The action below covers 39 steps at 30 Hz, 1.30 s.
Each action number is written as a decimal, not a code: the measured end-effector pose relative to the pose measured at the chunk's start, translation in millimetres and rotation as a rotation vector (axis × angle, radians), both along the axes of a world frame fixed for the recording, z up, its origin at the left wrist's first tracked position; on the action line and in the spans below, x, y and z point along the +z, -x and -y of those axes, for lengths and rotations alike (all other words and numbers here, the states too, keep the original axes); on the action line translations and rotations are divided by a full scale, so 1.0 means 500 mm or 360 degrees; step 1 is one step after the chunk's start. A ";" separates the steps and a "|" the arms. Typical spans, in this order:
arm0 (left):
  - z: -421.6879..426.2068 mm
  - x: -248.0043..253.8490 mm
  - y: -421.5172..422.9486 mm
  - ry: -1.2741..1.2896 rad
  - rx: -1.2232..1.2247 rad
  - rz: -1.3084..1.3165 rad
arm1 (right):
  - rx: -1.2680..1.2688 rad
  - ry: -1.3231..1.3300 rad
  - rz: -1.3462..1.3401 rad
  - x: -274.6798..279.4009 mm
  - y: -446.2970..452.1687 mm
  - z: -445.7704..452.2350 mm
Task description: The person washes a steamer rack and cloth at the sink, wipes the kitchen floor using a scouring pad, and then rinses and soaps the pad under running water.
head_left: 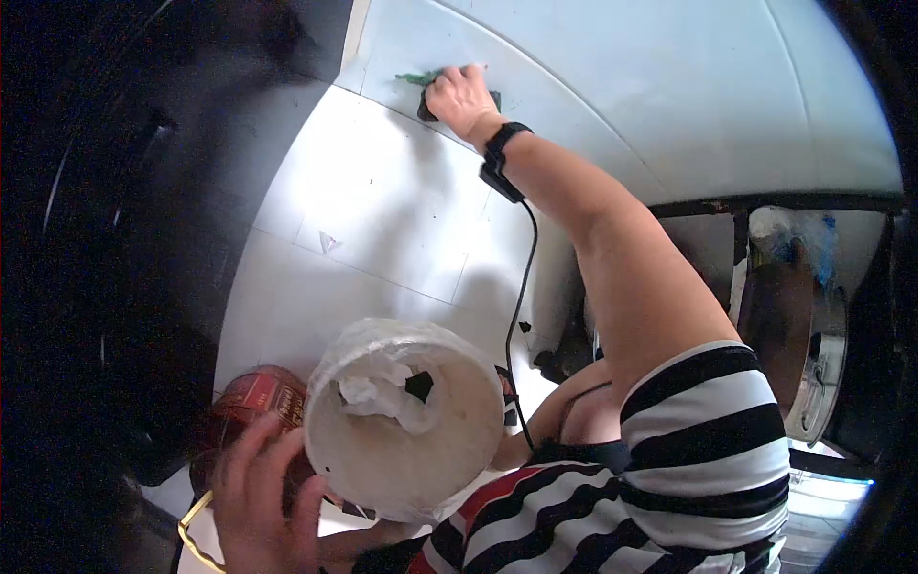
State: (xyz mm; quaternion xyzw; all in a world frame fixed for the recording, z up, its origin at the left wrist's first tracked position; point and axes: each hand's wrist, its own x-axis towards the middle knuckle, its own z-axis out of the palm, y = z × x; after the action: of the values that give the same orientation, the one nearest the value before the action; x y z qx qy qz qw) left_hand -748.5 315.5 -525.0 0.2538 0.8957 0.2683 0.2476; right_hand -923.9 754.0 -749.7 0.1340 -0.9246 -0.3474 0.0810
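My right hand (463, 100), a black band on its wrist, reaches to the foot of the pale wall panel (612, 86). Its fingers are closed over a dark, square-edged piece (427, 107), mostly covered by the hand. Green material (417, 78) shows beside the fingers. At the lower left, my left hand (263, 488) is slightly blurred, fingers apart, beside the rim of a white bucket (469, 450). Whether it touches the rim I cannot tell. Clear plastic lines the bucket, and crumpled white paper (382, 397) with a black scrap (419, 386) lies inside.
A red package with gold lettering (263, 397) stands left of the bucket, near a yellow handle (194, 536). A black cable (524, 287) hangs from the wrist area. Dark furniture borders the tiled floor (354, 210) on the left; a dark-framed shelf (741, 258) is at right.
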 end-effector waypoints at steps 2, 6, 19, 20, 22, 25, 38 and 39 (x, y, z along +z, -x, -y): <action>-0.001 0.015 -0.002 0.0055 -0.0011 0.0045 | 0.0046 -0.0037 -0.0014 0.045 -0.019 -0.024; 0.013 -0.005 -0.007 0.0067 -0.0071 0.0126 | 0.0118 0.0108 -0.0253 0.245 -0.091 -0.099; -0.003 -0.015 -0.012 0.0000 -0.0221 0.0019 | -0.0304 0.0060 0.0178 -0.042 -0.006 0.007; -0.007 0.003 -0.011 0.0002 -0.0224 0.0029 | -0.0214 0.0019 0.0124 -0.022 -0.012 -0.011; -0.019 0.042 -0.008 0.0042 -0.0135 0.0060 | 0.0133 -0.0012 -0.0284 0.057 -0.029 -0.065; -0.007 0.036 0.012 0.0065 -0.0223 0.0004 | -0.0492 0.0083 -0.0153 0.328 -0.040 -0.031; -0.020 -0.019 0.006 0.0061 -0.0149 0.0083 | 0.0260 -0.0304 0.0408 0.047 -0.224 -0.217; -0.015 -0.018 0.005 0.0056 -0.0136 0.0068 | 0.0496 -0.0398 0.0353 0.002 -0.278 -0.257</action>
State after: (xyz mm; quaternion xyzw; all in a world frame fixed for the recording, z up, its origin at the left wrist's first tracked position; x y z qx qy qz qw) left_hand -750.8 323.2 -534.0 0.2817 0.8831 0.2470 0.2824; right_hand -784.7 882.3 -748.9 0.3216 -0.8456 -0.4258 0.0144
